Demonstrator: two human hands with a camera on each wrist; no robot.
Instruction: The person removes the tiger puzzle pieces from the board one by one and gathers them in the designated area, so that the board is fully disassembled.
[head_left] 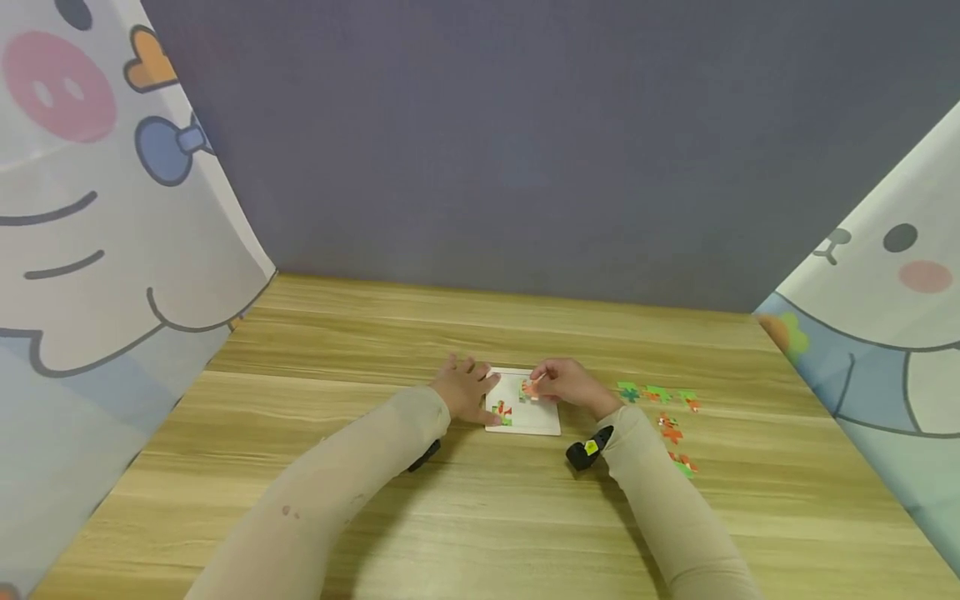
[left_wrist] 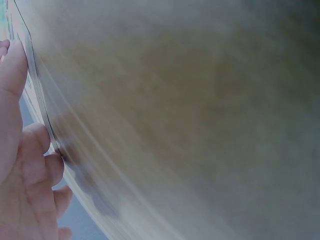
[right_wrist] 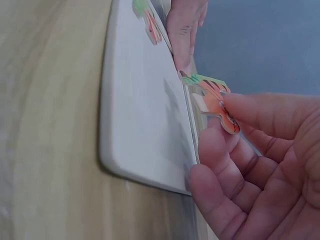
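Note:
A white puzzle board [head_left: 534,422] lies on the table in the head view. One jigsaw piece [head_left: 502,411], green and red, sits in its lower left corner. My right hand [head_left: 568,383] pinches an orange and green jigsaw piece with dark stripes [right_wrist: 215,97] between thumb and fingers, above the board's upper part. Spread fingers of my left hand [head_left: 463,390] rest at the board's left edge, the thumb beside the corner piece. In the left wrist view, the thumb [left_wrist: 12,70] and fingertips lie along the board's side.
Right of the board, several loose jigsaw pieces [head_left: 628,391] in green, orange and red lie on the wooden table [head_left: 465,517]. A grey wall [head_left: 480,150] stands behind the table, with cartoon-printed cloths [head_left: 112,275] at both sides.

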